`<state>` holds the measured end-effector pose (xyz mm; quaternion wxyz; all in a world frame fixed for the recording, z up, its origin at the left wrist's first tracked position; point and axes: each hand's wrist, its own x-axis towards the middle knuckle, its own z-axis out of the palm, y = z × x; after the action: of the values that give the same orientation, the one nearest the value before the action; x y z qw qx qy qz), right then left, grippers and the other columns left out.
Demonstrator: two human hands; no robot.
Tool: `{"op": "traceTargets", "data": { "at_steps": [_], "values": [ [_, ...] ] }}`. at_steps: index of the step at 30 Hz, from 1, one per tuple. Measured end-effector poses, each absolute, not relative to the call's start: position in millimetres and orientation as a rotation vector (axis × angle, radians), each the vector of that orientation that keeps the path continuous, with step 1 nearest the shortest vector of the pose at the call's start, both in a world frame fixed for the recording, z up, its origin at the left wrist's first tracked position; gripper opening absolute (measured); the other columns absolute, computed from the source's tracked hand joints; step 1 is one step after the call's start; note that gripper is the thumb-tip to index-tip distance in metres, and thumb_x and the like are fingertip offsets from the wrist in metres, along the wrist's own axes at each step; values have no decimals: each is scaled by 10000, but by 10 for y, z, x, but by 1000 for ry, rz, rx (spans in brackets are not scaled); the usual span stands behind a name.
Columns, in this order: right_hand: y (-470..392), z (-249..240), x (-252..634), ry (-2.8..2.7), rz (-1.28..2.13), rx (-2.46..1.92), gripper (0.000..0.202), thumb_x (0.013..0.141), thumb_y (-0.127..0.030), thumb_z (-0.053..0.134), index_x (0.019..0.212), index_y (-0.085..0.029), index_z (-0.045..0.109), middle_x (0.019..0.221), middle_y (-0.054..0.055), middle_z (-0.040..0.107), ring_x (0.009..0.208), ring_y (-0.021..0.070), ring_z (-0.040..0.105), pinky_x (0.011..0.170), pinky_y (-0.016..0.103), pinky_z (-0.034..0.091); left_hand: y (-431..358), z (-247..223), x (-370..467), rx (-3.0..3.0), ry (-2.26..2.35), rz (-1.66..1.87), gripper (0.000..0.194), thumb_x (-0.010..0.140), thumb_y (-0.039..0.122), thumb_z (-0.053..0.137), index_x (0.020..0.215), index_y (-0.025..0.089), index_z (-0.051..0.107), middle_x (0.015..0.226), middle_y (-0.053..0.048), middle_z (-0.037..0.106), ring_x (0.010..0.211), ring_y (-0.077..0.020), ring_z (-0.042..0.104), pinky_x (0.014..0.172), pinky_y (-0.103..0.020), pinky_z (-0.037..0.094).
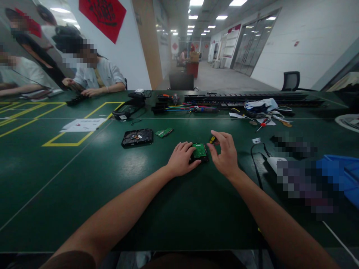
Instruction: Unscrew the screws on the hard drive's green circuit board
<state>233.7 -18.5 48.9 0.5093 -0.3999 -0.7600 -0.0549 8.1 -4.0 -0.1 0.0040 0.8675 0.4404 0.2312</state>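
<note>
A hard drive (pixel 200 150) lies on the green table with its green circuit board facing up. My left hand (pixel 183 158) grips it from the left, fingers over the far edge and thumb along the near edge. Just right of the drive, my right hand (pixel 226 155) is closed on a small yellow and black screwdriver (pixel 213 139), held between thumb and fingers. The screwdriver's tip is too small to make out. To the left rest a loose green circuit board (pixel 164 132) and a second, black hard drive (pixel 137 138).
Cables, tools and long black rails (pixel 246 99) line the table's far side. A white paper (pixel 84 125) lies within yellow tape at left. At right are a black cord (pixel 254 160), blurred items and a blue bin (pixel 340 175). Other people sit and stand at far left.
</note>
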Motion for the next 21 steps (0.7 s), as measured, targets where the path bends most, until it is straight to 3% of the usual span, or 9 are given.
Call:
{"op": "traceTargets", "data": {
  "at_steps": [5, 12, 17, 21],
  "values": [
    [-183, 476, 2323, -1832, -80, -924, 623, 996, -156, 594, 1562, -371, 445, 1340, 109, 578, 1164, 288, 641, 915, 511, 653, -30, -13, 80, 2704, 1391, 712, 602, 973, 625, 633, 1408, 209, 608, 1559, -148, 556, 1490, -370, 461, 1282, -598, 330],
    [-113, 369, 2371, -1730, 6, -890, 559, 951, -245, 739, 1439, -329, 478, 1337, 99, 562, 1021, 234, 712, 832, 452, 688, -28, -9, 84, 2721, 1385, 707, 593, 973, 610, 637, 1400, 199, 614, 1558, -148, 556, 1486, -368, 462, 1281, -586, 337],
    [-108, 355, 2353, -1672, -43, -912, 481, 975, -249, 714, 1388, -319, 478, 1265, 83, 632, 999, 230, 731, 853, 454, 678, -23, -10, 84, 2720, 1394, 693, 598, 977, 616, 626, 1401, 193, 613, 1557, -153, 556, 1483, -367, 466, 1283, -586, 333],
    [-125, 360, 2312, -1653, -1, -913, 536, 991, -264, 694, 1449, -316, 420, 1330, 105, 654, 1000, 230, 755, 884, 459, 676, -24, -16, 83, 2721, 1394, 704, 605, 974, 623, 626, 1399, 193, 617, 1547, -155, 565, 1474, -365, 475, 1279, -580, 341]
  ]
}}
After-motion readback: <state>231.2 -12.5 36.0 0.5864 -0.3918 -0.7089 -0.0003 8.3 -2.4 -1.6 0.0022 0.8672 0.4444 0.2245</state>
